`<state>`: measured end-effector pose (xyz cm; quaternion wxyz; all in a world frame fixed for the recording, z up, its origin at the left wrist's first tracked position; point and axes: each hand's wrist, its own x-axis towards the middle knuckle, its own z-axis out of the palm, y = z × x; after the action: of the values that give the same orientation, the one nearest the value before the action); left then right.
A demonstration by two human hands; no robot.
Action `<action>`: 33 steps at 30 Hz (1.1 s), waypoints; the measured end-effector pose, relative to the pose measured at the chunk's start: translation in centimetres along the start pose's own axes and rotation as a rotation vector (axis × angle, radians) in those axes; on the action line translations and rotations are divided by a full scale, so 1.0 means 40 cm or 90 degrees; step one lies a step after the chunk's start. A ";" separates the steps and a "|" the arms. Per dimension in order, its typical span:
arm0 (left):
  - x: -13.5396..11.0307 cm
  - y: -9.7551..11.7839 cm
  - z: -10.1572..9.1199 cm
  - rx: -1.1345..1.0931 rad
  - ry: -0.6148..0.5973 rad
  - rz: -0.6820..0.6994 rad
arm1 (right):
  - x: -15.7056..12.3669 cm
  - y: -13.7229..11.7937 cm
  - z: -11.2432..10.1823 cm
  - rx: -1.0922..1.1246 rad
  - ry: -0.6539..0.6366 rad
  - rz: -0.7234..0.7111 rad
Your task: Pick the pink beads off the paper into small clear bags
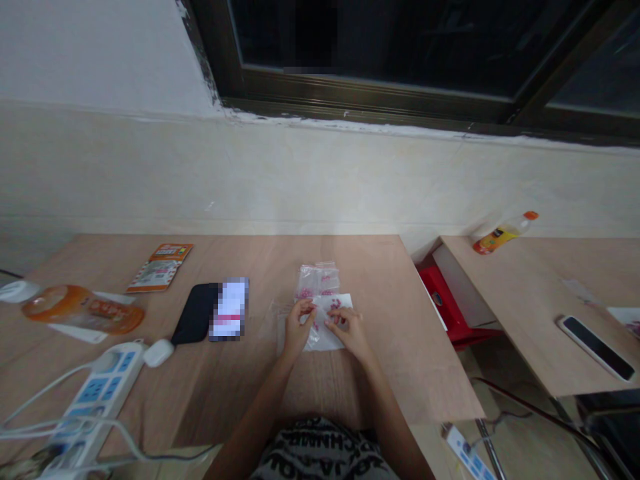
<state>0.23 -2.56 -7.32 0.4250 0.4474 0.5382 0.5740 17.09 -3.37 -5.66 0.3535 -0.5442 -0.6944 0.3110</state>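
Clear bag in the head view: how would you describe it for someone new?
On the wooden desk, look straight ahead of the person. The clear bag of pink bits lies between the left hand and right hand, partly over a white sheet. Nothing else nearby holds pink bits.
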 end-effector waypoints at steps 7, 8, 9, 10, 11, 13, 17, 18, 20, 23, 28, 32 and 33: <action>0.019 0.033 -0.015 -0.048 0.026 -0.015 | 0.001 -0.018 0.003 0.011 -0.007 -0.020; 0.021 0.038 -0.019 -0.052 0.023 -0.013 | 0.001 -0.020 0.003 0.016 -0.005 -0.022; 0.022 0.042 -0.023 -0.053 0.019 -0.011 | 0.001 -0.022 0.003 0.021 -0.002 -0.026; 0.024 0.046 -0.026 -0.052 0.013 -0.010 | 0.002 -0.022 0.002 0.026 0.000 -0.030; 0.025 0.050 -0.030 -0.050 0.006 -0.010 | 0.002 -0.020 0.002 0.030 0.000 -0.034; 0.028 0.056 -0.038 -0.047 -0.008 -0.015 | 0.004 -0.013 0.000 0.030 0.005 -0.031; 0.034 0.071 -0.056 -0.062 -0.005 -0.042 | 0.004 0.014 -0.013 -0.066 0.045 0.029; 0.036 0.075 -0.061 -0.070 0.001 -0.049 | 0.003 0.021 -0.017 -0.107 0.058 0.047; 0.039 0.086 -0.071 -0.091 0.020 -0.068 | 0.002 0.031 -0.024 -0.175 0.075 0.073; 0.044 0.101 -0.081 -0.140 0.071 -0.103 | 0.000 0.037 -0.027 -0.218 0.076 0.087; 0.051 0.118 -0.090 -0.226 0.147 -0.140 | -0.002 0.036 -0.020 -0.231 0.084 0.088; 0.046 0.122 -0.094 -0.211 0.176 -0.112 | 0.000 0.031 -0.022 -0.193 0.097 0.085; 0.044 0.122 -0.094 -0.201 0.176 -0.106 | 0.002 0.026 -0.022 -0.165 0.097 0.078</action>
<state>-3.87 -2.05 -2.42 0.4579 0.2461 0.5301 0.6699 18.37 -3.03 -6.00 0.3124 -0.6486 -0.6653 0.1978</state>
